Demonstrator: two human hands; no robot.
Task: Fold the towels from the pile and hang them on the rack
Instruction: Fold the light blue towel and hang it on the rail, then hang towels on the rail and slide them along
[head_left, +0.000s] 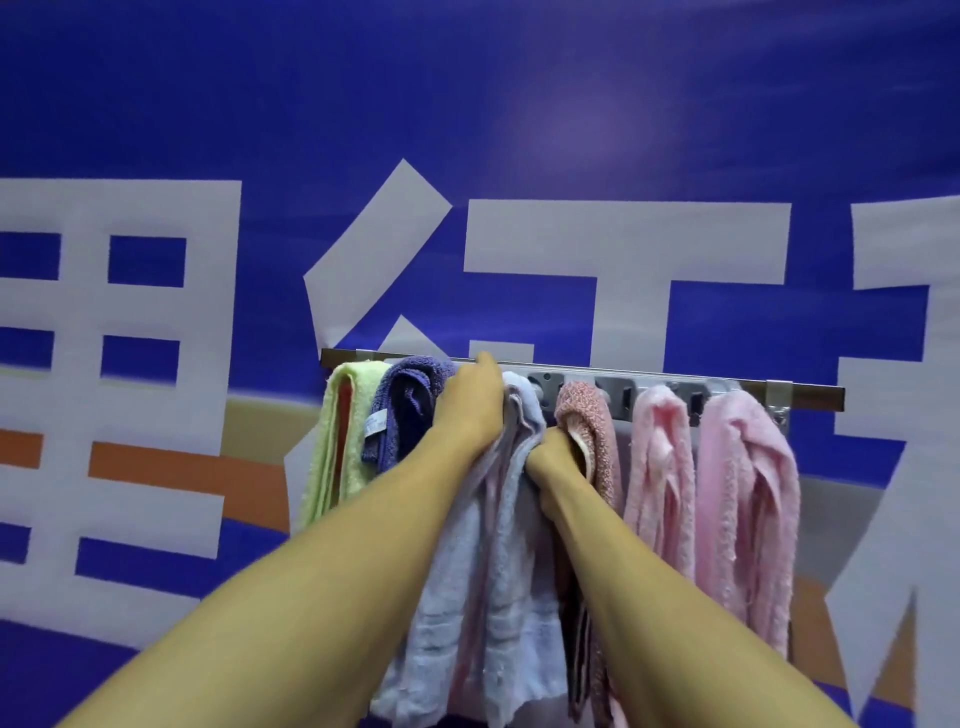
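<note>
A metal wall rack (613, 382) with hooks carries several towels. A long pale blue towel (498, 582) hangs near its middle, and both my hands are on its top. My left hand (470, 402) reaches up over the top of the towel at the rack bar. My right hand (550, 454) grips the towel's right edge just below the rack. Left of it hang a green towel (337, 447) and a purple towel (405, 410). To the right hang a coral towel (589, 431) and two pink towels (660, 478) (748, 509).
The rack is fixed to a blue banner wall (467, 130) with large white characters. Bare hooks (626, 392) show on the rack between the coral and pink towels. The towel pile is out of view.
</note>
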